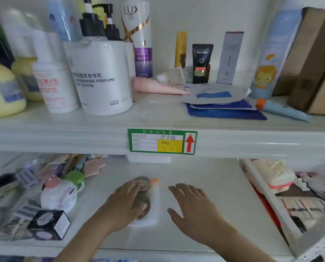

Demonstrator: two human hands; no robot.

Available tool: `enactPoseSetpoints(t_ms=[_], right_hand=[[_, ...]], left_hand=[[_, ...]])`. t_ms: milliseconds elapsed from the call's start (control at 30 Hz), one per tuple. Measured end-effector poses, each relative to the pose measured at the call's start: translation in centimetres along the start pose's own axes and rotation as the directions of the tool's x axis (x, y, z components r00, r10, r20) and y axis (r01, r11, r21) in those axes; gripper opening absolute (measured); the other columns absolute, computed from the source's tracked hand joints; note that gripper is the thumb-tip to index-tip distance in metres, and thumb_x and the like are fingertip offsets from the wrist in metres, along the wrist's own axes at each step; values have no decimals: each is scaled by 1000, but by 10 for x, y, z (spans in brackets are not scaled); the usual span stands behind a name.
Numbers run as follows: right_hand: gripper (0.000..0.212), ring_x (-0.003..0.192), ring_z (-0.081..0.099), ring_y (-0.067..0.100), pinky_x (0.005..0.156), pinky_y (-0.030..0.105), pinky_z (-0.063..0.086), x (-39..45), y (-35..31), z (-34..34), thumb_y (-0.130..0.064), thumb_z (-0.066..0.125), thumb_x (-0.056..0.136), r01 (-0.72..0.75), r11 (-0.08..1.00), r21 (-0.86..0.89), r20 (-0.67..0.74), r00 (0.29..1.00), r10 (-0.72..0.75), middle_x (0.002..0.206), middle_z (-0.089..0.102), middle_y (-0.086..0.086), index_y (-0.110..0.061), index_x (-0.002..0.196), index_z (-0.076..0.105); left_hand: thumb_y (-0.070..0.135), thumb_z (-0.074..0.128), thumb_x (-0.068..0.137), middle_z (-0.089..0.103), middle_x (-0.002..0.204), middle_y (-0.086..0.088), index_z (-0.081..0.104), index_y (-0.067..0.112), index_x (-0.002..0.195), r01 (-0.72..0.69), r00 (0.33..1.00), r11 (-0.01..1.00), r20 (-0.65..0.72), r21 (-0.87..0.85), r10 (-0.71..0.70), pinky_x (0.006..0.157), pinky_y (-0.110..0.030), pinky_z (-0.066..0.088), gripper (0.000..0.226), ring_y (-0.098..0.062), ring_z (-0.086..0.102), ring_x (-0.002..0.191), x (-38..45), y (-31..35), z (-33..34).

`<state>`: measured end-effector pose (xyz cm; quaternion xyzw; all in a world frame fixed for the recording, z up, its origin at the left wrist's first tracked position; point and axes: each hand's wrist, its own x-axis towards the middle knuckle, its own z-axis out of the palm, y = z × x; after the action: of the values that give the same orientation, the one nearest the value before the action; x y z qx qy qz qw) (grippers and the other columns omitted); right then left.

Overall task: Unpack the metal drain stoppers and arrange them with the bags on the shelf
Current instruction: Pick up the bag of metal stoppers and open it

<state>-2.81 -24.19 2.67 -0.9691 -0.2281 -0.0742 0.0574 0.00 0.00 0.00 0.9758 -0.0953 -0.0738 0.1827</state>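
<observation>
Two round metal drain stoppers lie on the lower shelf (205, 173), one behind the other: the far stopper (141, 182) and the near stopper (143, 207). Under and beside them lies a clear plastic bag (155, 203) with an orange tab at its far end. My left hand (123, 203) rests flat over the left side of both stoppers, fingers on the far one. My right hand (191, 205) hovers open just right of the bag, fingers spread, holding nothing.
A green price label (162, 141) sits on the upper shelf's front edge. Lotion bottles (101, 76) and blue sachets (224, 108) fill the upper shelf. Left of my hands stand a small white bottle (58, 195) and a black box (49, 225); a bin of packets (294, 195) is at right.
</observation>
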Motion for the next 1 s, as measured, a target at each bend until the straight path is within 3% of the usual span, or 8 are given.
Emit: enactPoseSetpoints(t_ms=[200, 367, 500, 633, 767, 867, 933, 1000], right_hand=[[60, 127, 48, 28, 103, 41, 40, 69, -21, 56, -51, 37, 97, -91, 996, 25, 226, 970, 84, 145, 47, 6, -19, 147, 35], [56, 124, 49, 32, 100, 44, 44, 118, -27, 87, -49, 43, 96, -408, 899, 162, 340, 878, 337, 135, 49, 11, -17, 142, 40], [44, 121, 47, 37, 102, 42, 37, 143, -35, 95, -34, 40, 101, -542, 814, 209, 399, 807, 435, 129, 50, 19, -5, 133, 45], [29, 68, 45, 8, 91, 34, 47, 165, -42, 99, -31, 43, 101, -660, 652, 374, 436, 745, 505, 78, 48, -2, -17, 77, 50], [37, 74, 52, 21, 76, 35, 44, 176, -54, 108, -38, 45, 98, -603, 673, 428, 416, 793, 445, 76, 54, 0, -29, 63, 42], [30, 70, 58, 21, 74, 42, 50, 175, -54, 123, -30, 49, 95, -536, 717, 446, 366, 840, 401, 76, 63, 5, -18, 70, 63], [28, 75, 60, 24, 69, 37, 50, 171, -52, 130, -19, 48, 96, -524, 609, 596, 325, 851, 413, 79, 66, 9, -2, 85, 67], [29, 73, 57, 22, 63, 33, 47, 163, -56, 130, -14, 44, 98, -485, 458, 745, 233, 832, 503, 73, 63, 4, -1, 79, 62]], left_hand=[[56, 53, 90, 26, 162, 1, 19, 35, 156, 107, 991, 992, 91, -68, -101, 111, -42, 40, 77, -27, 41, 140, 43, -30, 11], [63, 61, 78, 34, 158, 0, 30, 45, 145, 91, 988, 991, 134, -102, -77, 107, -44, 41, 76, -29, 44, 134, 61, -55, 22], [66, 55, 86, 19, 167, -7, 19, 34, 158, 94, 980, 995, 179, -31, -87, 116, -44, 29, 87, -36, 30, 145, 68, -66, 30], [68, 53, 86, 15, 169, -6, 15, 34, 160, 89, 982, 991, 175, -104, -70, 119, -44, 26, 89, -35, 24, 147, 68, -72, 35], [65, 58, 84, 32, 161, -3, 21, 35, 157, 67, 993, 976, 111, -207, -45, 113, -45, 35, 87, -31, 34, 141, 64, -77, 41], [58, 71, 79, 51, 141, 10, 33, 39, 150, 4, 1000, 931, -19, -364, -11, 107, -39, 42, 83, -22, 47, 128, 55, -81, 47], [50, 84, 68, 58, 127, 17, 43, 40, 141, 5, 991, 830, -107, -558, -78, 101, -32, 48, 85, -13, 56, 118, 48, -83, 53], [44, 92, 55, 60, 120, 12, 44, 35, 136, 35, 971, 705, -142, -708, -191, 95, -32, 53, 94, -12, 60, 113, 44, -83, 61]])
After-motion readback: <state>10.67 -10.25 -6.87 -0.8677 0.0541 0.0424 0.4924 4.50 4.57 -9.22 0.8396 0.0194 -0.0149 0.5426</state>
